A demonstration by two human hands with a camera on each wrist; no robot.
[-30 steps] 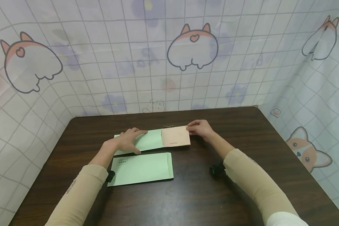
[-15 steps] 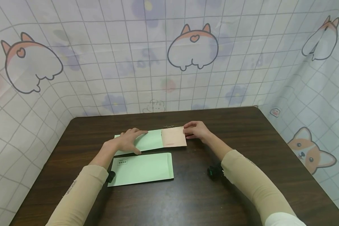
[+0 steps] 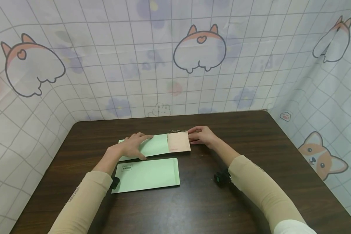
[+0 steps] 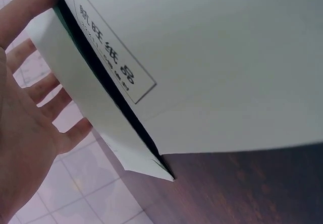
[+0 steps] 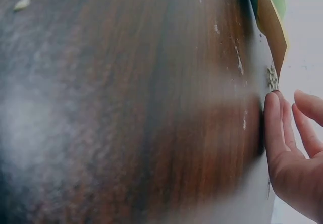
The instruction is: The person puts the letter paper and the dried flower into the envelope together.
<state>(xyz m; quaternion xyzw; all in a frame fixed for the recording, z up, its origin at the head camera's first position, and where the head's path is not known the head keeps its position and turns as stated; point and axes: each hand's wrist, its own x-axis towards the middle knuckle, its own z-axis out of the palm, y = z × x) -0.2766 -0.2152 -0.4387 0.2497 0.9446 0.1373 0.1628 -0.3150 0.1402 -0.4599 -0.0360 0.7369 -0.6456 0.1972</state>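
Observation:
Spread fingers of my left hand [image 3: 130, 146] rest on the upper pale green envelope [image 3: 156, 144], which lies lengthwise across the table. From its right end sticks out a beige card or paper sleeve [image 3: 179, 142]. My right hand [image 3: 203, 135] is at the card's right edge, its fingertips right against it and its fingers fairly straight. The right wrist view shows the thumb apart from the fingers beside the beige piece [image 5: 271, 30]. A second green envelope [image 3: 147, 175], with a small printed box, lies nearer me; its print shows large in the left wrist view.
Behind the beige card lies a small bundle of string-like bits [image 3: 177, 131] on the dark wooden table [image 3: 175, 211]. A patterned grid curtain [image 3: 152, 65] hangs around the back and sides. Dark wrist cameras [image 3: 221, 178] sit under the forearms.
My right hand has moved left and gone from pinching the beige card's edge to pressing against it. Less of the card shows outside the envelope. The left hand has stayed put.

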